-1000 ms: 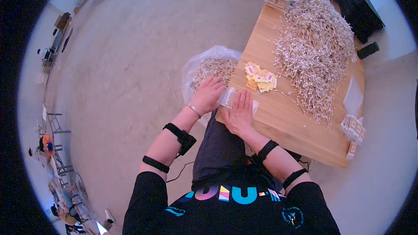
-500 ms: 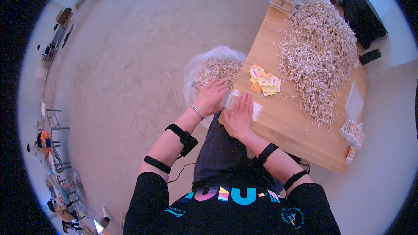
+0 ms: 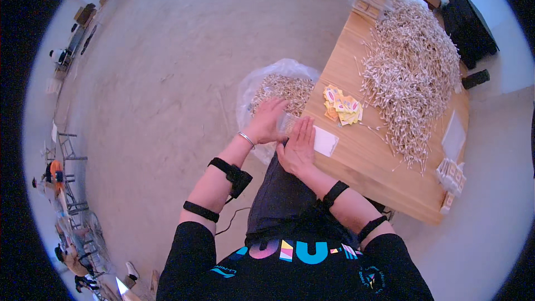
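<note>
Packet of swabs (image 3: 288, 123), worktop's (image 3: 365, 155) nine-o'clock edge: left hand (image 3: 267, 122) beside, grip unclear; right hand (image 3: 297, 148) laid flat. We note white sheet (image 3: 326, 142) further bared, packet's four o'clock; work apparently centres on packet.

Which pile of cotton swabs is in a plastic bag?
The smaller pile, left of the table and just beyond the left hand: clear plastic surrounds it. The bigger pile lies loose on the table.

the light is soft — the view grainy, bent toward black corners.
</note>
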{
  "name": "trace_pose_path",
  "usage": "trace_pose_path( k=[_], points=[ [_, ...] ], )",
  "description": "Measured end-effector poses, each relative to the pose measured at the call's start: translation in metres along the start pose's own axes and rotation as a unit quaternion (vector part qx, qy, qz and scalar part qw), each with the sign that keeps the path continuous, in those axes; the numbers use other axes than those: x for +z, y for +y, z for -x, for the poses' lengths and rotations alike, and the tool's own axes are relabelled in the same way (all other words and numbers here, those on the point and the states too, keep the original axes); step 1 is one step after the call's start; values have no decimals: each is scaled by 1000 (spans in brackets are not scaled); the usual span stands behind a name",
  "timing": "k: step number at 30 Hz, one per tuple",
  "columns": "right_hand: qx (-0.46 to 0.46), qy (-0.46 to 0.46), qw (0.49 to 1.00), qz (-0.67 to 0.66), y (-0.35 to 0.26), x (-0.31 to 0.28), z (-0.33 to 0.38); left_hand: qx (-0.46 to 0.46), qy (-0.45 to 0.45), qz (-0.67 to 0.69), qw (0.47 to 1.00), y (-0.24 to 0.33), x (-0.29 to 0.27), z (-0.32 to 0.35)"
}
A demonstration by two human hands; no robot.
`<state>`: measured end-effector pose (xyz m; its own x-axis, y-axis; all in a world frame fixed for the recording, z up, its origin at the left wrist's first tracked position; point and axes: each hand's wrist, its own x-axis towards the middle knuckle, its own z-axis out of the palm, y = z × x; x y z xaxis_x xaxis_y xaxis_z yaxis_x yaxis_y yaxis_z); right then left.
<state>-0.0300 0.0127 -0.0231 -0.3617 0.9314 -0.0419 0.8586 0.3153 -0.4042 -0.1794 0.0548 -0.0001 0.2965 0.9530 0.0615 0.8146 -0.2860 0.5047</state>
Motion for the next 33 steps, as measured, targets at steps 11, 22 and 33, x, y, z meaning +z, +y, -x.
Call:
trace_pose_path(
  k=[11, 22, 33],
  points=[
    [10, -18, 1000, -17, -12, 4, -8, -265, 53, 374, 887, -22, 40, 10],
    [-13, 82, 997, 4, 11, 1, -18, -250, 106, 220, 937, -2, 52, -5],
    [58, 177, 980, 71, 152, -75, -71, -255, 125, 203, 937, -9, 62, -2]
  ],
)
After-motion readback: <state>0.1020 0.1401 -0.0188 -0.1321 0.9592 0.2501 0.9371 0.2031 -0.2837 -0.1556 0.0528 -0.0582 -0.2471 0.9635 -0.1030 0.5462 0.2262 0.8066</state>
